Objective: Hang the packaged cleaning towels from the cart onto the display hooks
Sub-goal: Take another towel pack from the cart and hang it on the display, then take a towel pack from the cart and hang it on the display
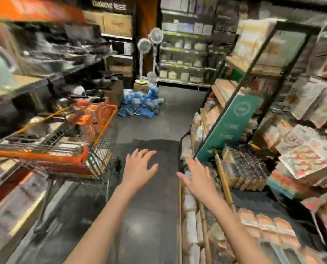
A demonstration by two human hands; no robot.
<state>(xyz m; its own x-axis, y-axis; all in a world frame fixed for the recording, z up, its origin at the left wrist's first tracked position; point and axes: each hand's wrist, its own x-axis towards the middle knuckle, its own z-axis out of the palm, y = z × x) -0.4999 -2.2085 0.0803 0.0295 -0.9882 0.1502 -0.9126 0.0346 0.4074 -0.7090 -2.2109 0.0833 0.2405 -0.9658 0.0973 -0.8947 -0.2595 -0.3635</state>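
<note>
The view is blurred by motion. An orange-rimmed wire cart (94, 130) stands at the left of the aisle with flat packages inside, too smeared to identify. My left hand (139, 168) reaches forward over the dark floor, fingers spread, holding nothing, just right of the cart's near corner. My right hand (197, 176) is also stretched out with straight fingers and empty, next to the lower shelf edge of the right-hand display (223, 180). Packaged goods (307, 157) hang on the display at the right.
A heap of blue packs (139, 105) lies on the floor further down the aisle. White standing fans (149, 46) rise behind it. Shelving lines both sides. A green sign panel (227, 126) leans on the right rack. Dark floor runs between cart and display.
</note>
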